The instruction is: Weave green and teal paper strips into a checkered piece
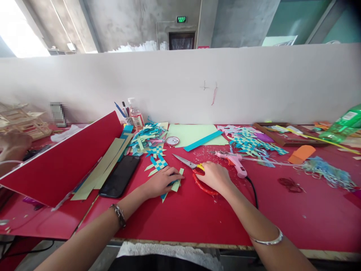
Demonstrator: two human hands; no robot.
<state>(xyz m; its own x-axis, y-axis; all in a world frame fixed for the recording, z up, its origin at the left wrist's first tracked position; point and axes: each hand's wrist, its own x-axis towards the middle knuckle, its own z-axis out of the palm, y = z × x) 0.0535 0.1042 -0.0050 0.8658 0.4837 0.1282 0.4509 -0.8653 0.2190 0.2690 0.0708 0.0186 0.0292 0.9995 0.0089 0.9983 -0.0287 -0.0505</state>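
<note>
My left hand (pixel 162 182) is closed over a small piece of woven paper strips at the middle of the red table. A pale green paper strip (pixel 177 181) and blue ends stick out around its fingers. Just beyond it lies a blue-and-green woven piece (pixel 158 163). My right hand (pixel 216 176) has its fingers around the handles of a pair of scissors (pixel 184 161). The handles are red and yellow, and the blades point to the far left. A pink glue gun (pixel 237 162) lies beyond my right hand.
A red board (pixel 73 162) stands on the left, with a phone (pixel 120 177) and long paper strips (pixel 98 169) beside it. Paper scraps (pixel 146 137), a bottle (pixel 137 116) and a green sheet (pixel 197 131) lie toward the white partition. Another person's hand (pixel 15 141) is at far left.
</note>
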